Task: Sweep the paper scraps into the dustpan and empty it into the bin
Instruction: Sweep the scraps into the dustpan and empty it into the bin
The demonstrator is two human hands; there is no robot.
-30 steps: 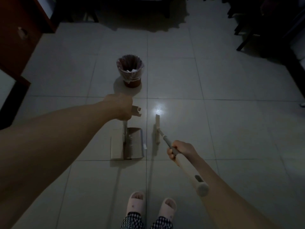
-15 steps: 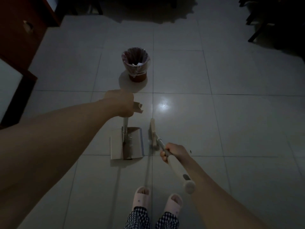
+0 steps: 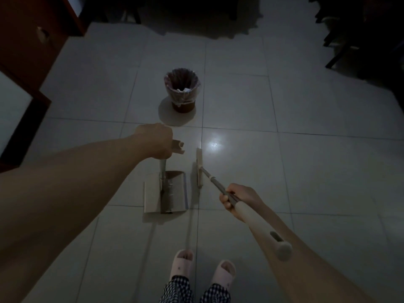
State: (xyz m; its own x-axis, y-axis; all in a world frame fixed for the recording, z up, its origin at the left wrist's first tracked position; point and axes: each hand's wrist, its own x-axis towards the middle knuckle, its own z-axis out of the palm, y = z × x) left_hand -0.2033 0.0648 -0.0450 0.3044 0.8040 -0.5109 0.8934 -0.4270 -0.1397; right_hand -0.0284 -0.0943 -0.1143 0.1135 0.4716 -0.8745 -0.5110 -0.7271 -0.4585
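My left hand (image 3: 156, 142) grips the top of the upright handle of a beige dustpan (image 3: 152, 193), which rests flat on the tiled floor with its mouth toward the right. My right hand (image 3: 235, 199) holds the grey shaft of a broom (image 3: 199, 168); its narrow beige head stands on the floor just right of the dustpan's open edge. A small round bin (image 3: 182, 90) with a plastic liner stands further ahead, white paper visible inside it. In this dim light no loose scraps show on the floor or in the pan.
A dark wooden cabinet (image 3: 32, 40) lines the left side. Dark furniture legs (image 3: 341, 51) stand at the far right, and shadowed furniture runs along the back. My two slippered feet (image 3: 202, 267) are just behind the dustpan and broom. A light spot (image 3: 215, 144) reflects off the tile.
The view has tilted and shifted so the bin sits a little further ahead. The broom head has moved left, closer to the dustpan's open edge. Both hands keep their grips.
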